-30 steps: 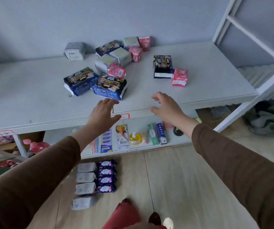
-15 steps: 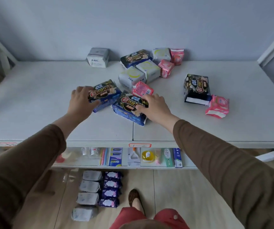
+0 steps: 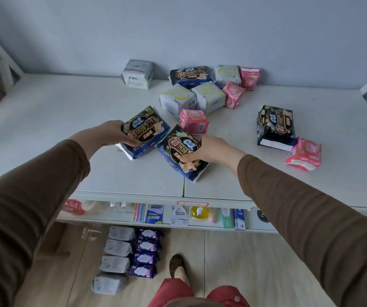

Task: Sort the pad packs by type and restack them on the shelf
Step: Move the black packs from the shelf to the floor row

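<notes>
Newly gripped dark packs (image 3: 147, 131), pink pack (image 3: 194, 121) behind.

We have a single view, from a camera on the person's head, looking forward and steeply down over the shelf top (image 3: 45, 120) toward the back wall (image 3: 178, 29). Near its front edge, it also catches the floor (image 3: 233, 262) below.

Landmark: shelf top (image 3: 67, 120), holding every pack below.
Centre front: two large packs (image 3: 179, 151) side by side, touching.
Just behind those: small pack (image 3: 193, 121).
Rear centre: cluster of packs (image 3: 209, 85) by the wall.
Rear left of cluster: lone pack (image 3: 137, 74).
Right: large pack (image 3: 275, 127), small pack (image 3: 304, 154) touching its front right corner.
</notes>
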Demonstrator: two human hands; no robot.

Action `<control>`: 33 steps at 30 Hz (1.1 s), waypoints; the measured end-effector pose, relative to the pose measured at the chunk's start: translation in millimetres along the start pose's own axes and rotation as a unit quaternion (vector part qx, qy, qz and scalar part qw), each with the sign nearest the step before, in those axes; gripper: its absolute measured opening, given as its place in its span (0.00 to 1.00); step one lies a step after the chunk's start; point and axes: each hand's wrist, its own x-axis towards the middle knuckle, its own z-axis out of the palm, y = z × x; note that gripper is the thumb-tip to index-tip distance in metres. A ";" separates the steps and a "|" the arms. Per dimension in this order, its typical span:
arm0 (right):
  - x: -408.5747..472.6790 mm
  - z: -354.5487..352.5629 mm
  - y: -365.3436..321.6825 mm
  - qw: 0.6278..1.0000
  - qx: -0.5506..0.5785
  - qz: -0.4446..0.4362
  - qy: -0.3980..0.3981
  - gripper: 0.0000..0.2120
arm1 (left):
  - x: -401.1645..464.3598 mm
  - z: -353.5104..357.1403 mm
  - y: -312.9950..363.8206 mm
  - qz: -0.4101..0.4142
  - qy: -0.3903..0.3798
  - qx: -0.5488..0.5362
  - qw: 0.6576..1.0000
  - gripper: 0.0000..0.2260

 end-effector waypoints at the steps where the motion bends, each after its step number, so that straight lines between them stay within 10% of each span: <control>1: -3.2 2.1 0.1 1.000 -0.016 0.005 -0.005 0.42 | -3.8 2.8 1.7 0.002 0.008 0.000 1.000 0.23; 7: -48.2 18.4 10.6 0.986 0.166 0.018 0.019 0.52 | -52.9 34.8 5.1 0.051 0.097 0.005 0.994 0.30; 14: -147.0 48.4 31.1 0.951 0.303 -0.038 -0.058 0.34 | -165.8 97.7 -31.2 0.074 0.134 -0.081 0.985 0.26; 21: -230.7 124.3 72.5 0.962 0.216 -0.005 -0.164 0.24 | -255.0 171.1 -101.2 0.083 -0.010 -0.118 0.989 0.23; 33: -233.6 316.4 67.6 0.985 0.121 0.092 -0.078 0.31 | -198.3 262.2 -255.7 0.041 -0.101 0.051 0.993 0.28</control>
